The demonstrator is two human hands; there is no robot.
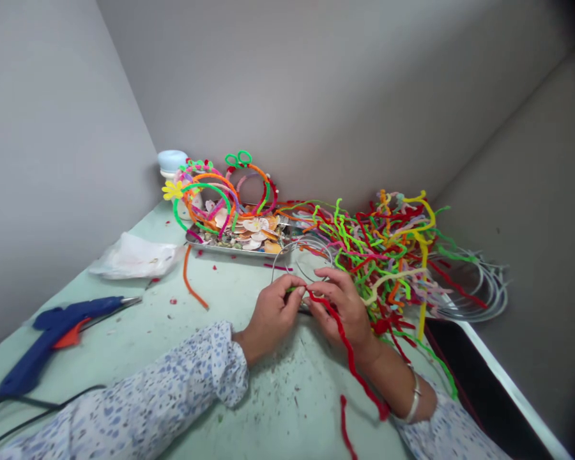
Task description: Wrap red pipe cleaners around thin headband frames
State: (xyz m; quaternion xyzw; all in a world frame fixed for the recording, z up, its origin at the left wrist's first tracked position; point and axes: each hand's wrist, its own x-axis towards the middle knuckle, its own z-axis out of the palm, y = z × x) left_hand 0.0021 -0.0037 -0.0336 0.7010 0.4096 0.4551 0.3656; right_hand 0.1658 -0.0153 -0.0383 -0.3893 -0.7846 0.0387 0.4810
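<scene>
Close together over the middle of the table, both hands work at the end of a red pipe cleaner (347, 348). My left hand (271, 316) is closed, thumb against bent fingers, on a bit of green pipe cleaner (291, 289). A thin, pale wire hoop (332, 250) rises just behind the hands, and its lower part is hidden by them. My right hand (347, 313) pinches the red pipe cleaner near its upper end, with the rest trailing down past the wrist. Another red piece (346, 427) lies at the near edge.
A tangled heap of coloured pipe cleaners (388, 243) fills the right, beside coiled clear wire (491, 287) and a dark flat object (479, 377). Behind, finished-looking hoops (211, 185) rest over a metal tray (239, 249) of shells. A blue glue gun (52, 332) and plastic packet (137, 257) lie left.
</scene>
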